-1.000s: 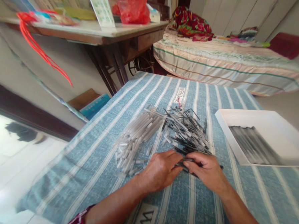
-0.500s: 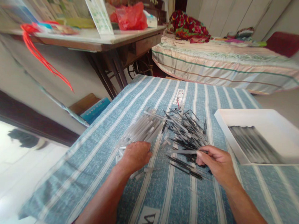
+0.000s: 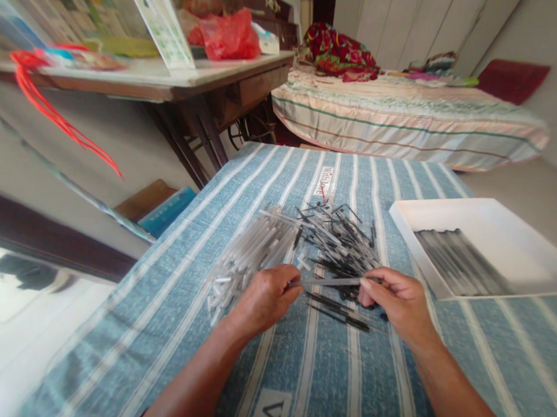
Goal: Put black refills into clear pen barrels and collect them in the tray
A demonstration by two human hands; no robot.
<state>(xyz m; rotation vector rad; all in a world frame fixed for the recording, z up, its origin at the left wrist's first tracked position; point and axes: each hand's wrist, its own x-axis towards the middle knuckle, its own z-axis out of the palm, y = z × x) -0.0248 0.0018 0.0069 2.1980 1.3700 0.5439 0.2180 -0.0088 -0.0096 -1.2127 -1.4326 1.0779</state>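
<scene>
A thin translucent tube (image 3: 333, 282) spans the gap between my two hands. My right hand (image 3: 393, 296) pinches its right end. At the tube's left end, my left hand (image 3: 270, 293) is closed, its thumb and finger pressed together; any small part between them is too small to name. Left of centre lies a pile of clear tubes (image 3: 258, 241), with short whitish caps (image 3: 222, 293) at its near end. Black and grey pen parts (image 3: 340, 236) are heaped beyond my right hand. Several dark refills (image 3: 338, 312) lie just in front of it.
A white tray (image 3: 505, 245) holding several dark pens (image 3: 462, 262) stands at the right of the striped cloth (image 3: 183, 328). Behind are a desk (image 3: 172, 91) with a red bag (image 3: 234, 37), and a bed (image 3: 405, 115).
My left hand has moved right, from the clear tubes and caps to the left end of the held tube. My right hand still pinches the tube. The whole view has shifted slightly.
</scene>
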